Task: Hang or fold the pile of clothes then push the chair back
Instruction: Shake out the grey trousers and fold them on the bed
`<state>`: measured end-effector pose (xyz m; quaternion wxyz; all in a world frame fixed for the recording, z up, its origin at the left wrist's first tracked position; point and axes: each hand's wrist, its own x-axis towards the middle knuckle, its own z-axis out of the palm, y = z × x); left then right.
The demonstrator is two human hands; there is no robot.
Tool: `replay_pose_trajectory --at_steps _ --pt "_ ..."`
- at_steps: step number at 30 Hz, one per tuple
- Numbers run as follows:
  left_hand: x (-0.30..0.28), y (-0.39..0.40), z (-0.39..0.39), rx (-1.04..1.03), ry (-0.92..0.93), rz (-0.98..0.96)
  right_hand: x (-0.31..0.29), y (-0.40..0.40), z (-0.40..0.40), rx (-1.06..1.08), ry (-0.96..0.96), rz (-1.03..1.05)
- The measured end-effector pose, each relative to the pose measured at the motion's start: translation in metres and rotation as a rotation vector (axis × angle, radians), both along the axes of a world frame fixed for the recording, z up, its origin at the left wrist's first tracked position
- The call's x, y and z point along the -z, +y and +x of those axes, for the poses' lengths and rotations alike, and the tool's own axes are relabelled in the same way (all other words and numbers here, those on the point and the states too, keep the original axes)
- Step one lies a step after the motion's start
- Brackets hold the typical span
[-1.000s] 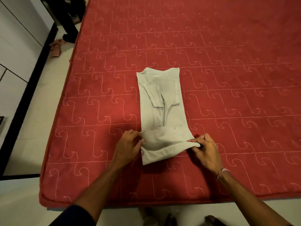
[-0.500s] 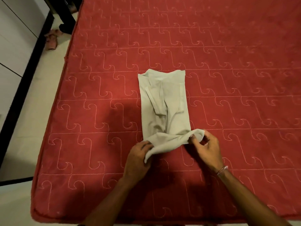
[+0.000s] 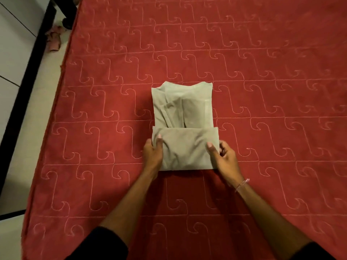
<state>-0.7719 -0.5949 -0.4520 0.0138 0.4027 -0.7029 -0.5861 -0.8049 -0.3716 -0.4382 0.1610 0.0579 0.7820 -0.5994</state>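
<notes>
A pale grey-green garment (image 3: 185,117) lies on the red quilted mattress (image 3: 262,91), folded into a narrow strip with its near end turned up over the middle. My left hand (image 3: 153,152) pinches the left edge of that turned-up flap, thumb on top. On the opposite side my right hand (image 3: 223,158) grips the flap's right edge, thumb on the cloth and fingers curled under. No chair or clothes pile is in view.
The mattress's left edge (image 3: 62,76) borders a pale floor. A small pink cloth (image 3: 54,39) lies on the floor at the top left, near a dark furniture leg (image 3: 67,14). White cupboard fronts with a black frame (image 3: 22,77) run along the left.
Both hands lifted the garment's near end and carried it away from me, laying it over the middle. The fold is now flat and the garment is shorter.
</notes>
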Motion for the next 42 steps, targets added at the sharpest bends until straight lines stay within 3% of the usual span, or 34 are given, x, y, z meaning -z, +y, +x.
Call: replay_pose_trajectory --at_steps 8,14,17,24,31,34,37,40,42 --pt "0.008 0.013 0.006 -0.003 -0.037 -0.443 0.023 -0.012 0.000 0.012 0.221 0.491" --pt "0.023 0.000 0.015 0.117 -0.025 -0.521 0.021 -0.017 0.014 0.164 0.157 0.798" --pt "0.022 0.004 0.018 0.153 -0.029 -0.539 0.024 -0.016 0.024 0.248 0.064 0.810" --pt "0.016 0.014 0.031 0.028 -0.050 -0.392 0.026 -0.008 0.036 0.328 0.169 0.680" --pt "0.013 0.018 0.043 0.065 -0.084 -0.547 0.020 -0.004 0.043 0.342 0.207 0.787" --pt "0.011 0.022 0.053 0.159 -0.233 -0.704 0.024 -0.003 0.052 0.277 0.156 0.834" --pt "0.006 0.027 0.064 0.196 -0.303 -0.725 0.030 0.001 0.060 0.057 0.268 0.904" --pt "0.012 0.023 0.080 0.323 -0.133 -0.947 0.025 0.011 0.067 -0.139 0.388 0.987" --pt "0.017 0.017 0.094 0.562 0.107 -1.123 0.019 0.024 0.076 -0.313 0.513 1.009"
